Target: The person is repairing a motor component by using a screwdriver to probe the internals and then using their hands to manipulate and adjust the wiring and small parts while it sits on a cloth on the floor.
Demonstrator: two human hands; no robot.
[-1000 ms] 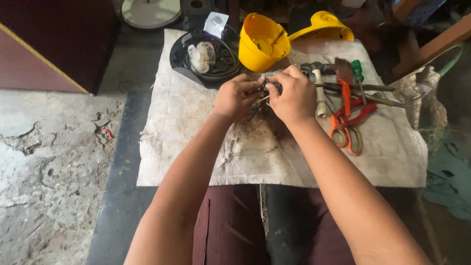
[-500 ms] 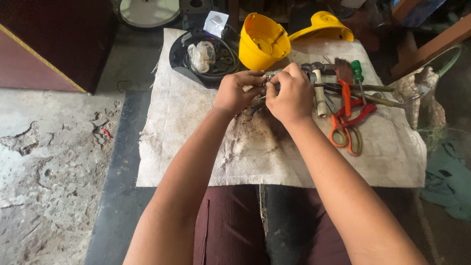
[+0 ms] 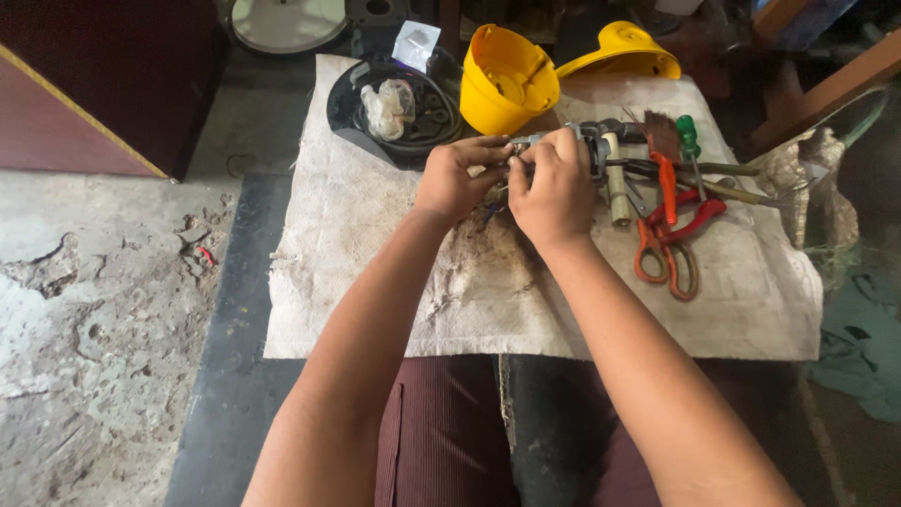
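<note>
Pinching a small metal part point(image 3: 514, 161) between them, the left hand point(image 3: 457, 178) and right hand point(image 3: 556, 188) close their fingertips on it above the stained cloth point(image 3: 375, 272). Beside it lie orange scissors point(image 3: 668, 246) and one green-handled screwdriver point(image 3: 690, 141); two yellow shells point(image 3: 507, 80) sit at the cloth's far edge, a black tray point(image 3: 352, 113) holding a clear plastic bag point(image 3: 389, 105).

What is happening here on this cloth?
A person sits at a stained cloth and holds a small metal part between the left hand and right hand. What the part is cannot be told. To the right lie scissors, a green screwdriver and other tools. Behind the hands stand two yellow shells and a black dish with a crumpled bag inside.
</note>
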